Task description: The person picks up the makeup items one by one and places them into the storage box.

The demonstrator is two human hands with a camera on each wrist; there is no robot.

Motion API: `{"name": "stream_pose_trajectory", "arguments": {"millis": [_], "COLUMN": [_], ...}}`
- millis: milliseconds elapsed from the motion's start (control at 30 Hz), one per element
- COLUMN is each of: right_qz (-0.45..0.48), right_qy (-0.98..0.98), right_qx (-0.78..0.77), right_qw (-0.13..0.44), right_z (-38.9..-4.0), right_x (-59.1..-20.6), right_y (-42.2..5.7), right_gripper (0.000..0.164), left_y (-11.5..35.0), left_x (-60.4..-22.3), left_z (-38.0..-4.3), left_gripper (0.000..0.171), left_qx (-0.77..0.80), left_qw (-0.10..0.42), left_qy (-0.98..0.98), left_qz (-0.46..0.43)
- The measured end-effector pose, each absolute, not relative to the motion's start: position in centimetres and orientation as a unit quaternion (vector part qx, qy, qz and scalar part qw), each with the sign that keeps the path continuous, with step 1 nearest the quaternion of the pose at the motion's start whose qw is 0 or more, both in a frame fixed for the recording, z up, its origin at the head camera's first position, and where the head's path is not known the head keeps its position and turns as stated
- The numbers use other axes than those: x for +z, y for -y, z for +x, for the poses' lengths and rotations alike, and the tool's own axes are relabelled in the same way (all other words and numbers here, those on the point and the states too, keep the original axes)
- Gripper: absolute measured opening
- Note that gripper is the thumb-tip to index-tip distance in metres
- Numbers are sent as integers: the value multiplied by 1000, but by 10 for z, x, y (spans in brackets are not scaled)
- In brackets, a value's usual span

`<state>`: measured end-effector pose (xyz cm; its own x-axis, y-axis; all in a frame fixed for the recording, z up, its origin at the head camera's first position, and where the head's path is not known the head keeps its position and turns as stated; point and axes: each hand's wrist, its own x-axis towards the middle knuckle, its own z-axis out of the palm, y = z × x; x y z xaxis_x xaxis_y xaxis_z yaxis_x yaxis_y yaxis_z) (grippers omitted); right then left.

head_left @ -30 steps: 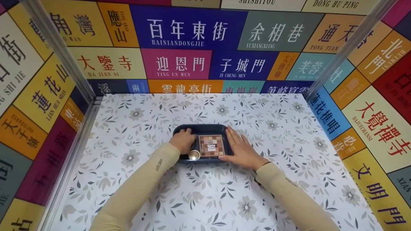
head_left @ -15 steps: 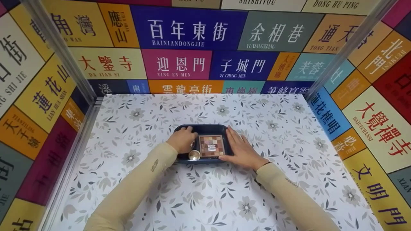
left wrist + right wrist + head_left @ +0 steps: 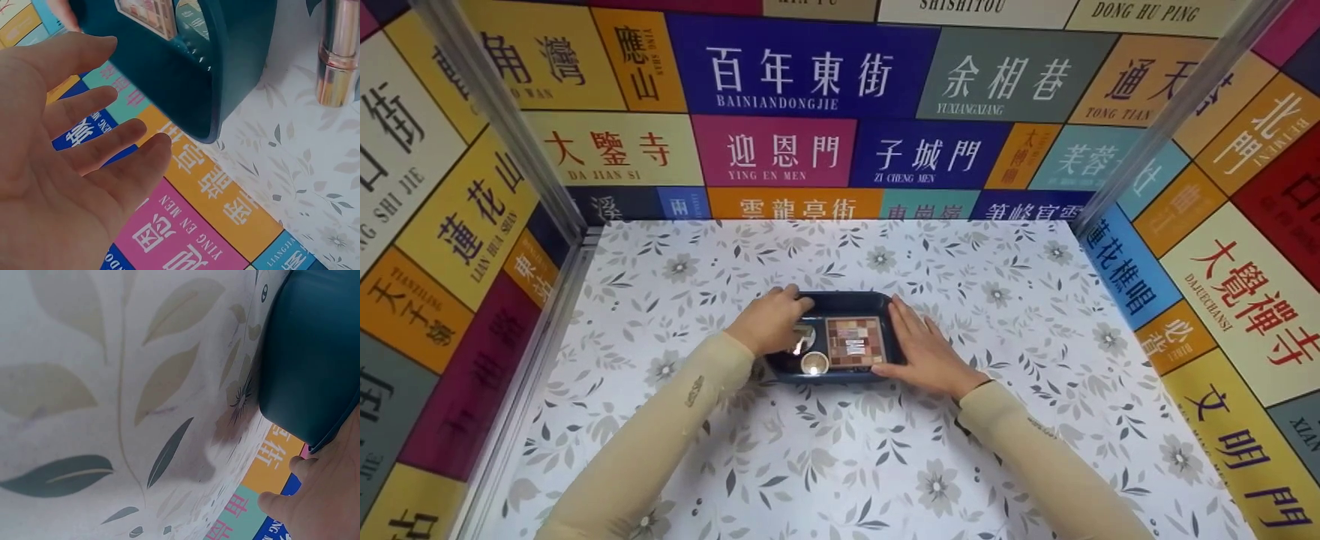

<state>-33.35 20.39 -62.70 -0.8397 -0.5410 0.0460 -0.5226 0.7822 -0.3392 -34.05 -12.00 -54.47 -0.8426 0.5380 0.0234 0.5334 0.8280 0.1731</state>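
Note:
A dark blue tray (image 3: 847,302) lies on the patterned tabletop. In it are an eyeshadow palette (image 3: 854,342), a small round shiny piece with a pale rim (image 3: 814,364) and a round glossy item (image 3: 805,337), partly covered by my left hand. That left hand (image 3: 769,319) is over the tray's left end in the head view; the left wrist view shows its fingers (image 3: 126,138) loosely spread, holding nothing. My right hand (image 3: 926,345) rests along the right end with fairly straight fingers. A gold lipstick tube (image 3: 337,56) stands outside the tray wall in the left wrist view.
White tabletop (image 3: 840,465) with grey leaves and flowers surrounds the tray. Colourful lettered panels (image 3: 802,67) rise at the back and both sides, with metal corner posts (image 3: 1177,120) between them.
My left hand has moved out of the tray toward its left end, uncovering part of the round glossy item. My right hand and the tray stay put.

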Motion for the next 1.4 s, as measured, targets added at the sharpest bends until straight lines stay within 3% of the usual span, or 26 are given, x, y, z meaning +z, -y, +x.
{"name": "stream_pose_trajectory", "arguments": {"millis": [400, 700, 967, 1100, 1267, 1400], "right_qz": [-275, -279, -274, -277, -277, -276], "right_qy": [-946, -945, -946, -945, -945, -946], "right_qx": [-171, -168, -169, -167, -167, -169], "right_qw": [34, 28, 41, 43, 39, 37], "right_z": [-333, -334, -334, -335, -335, -334], "right_x": [-629, -629, -628, -628, -628, -629], "right_y": [-204, -205, -205, -205, -205, -204], "right_gripper": [115, 115, 115, 116, 116, 115], "left_y": [151, 178, 198, 203, 204, 203], "left_x": [-539, -550, -570, -582, -598, -608], "left_z": [-314, -293, -282, -277, -273, -272], "left_gripper": [47, 60, 67, 59, 66, 58], "left_qx": [140, 164, 192, 203, 205, 199], "left_qw": [-5, -2, 13, 16, 27, 36], "left_qy": [-963, -966, -964, -962, -961, -962], "left_qz": [232, 202, 186, 184, 184, 184]}}
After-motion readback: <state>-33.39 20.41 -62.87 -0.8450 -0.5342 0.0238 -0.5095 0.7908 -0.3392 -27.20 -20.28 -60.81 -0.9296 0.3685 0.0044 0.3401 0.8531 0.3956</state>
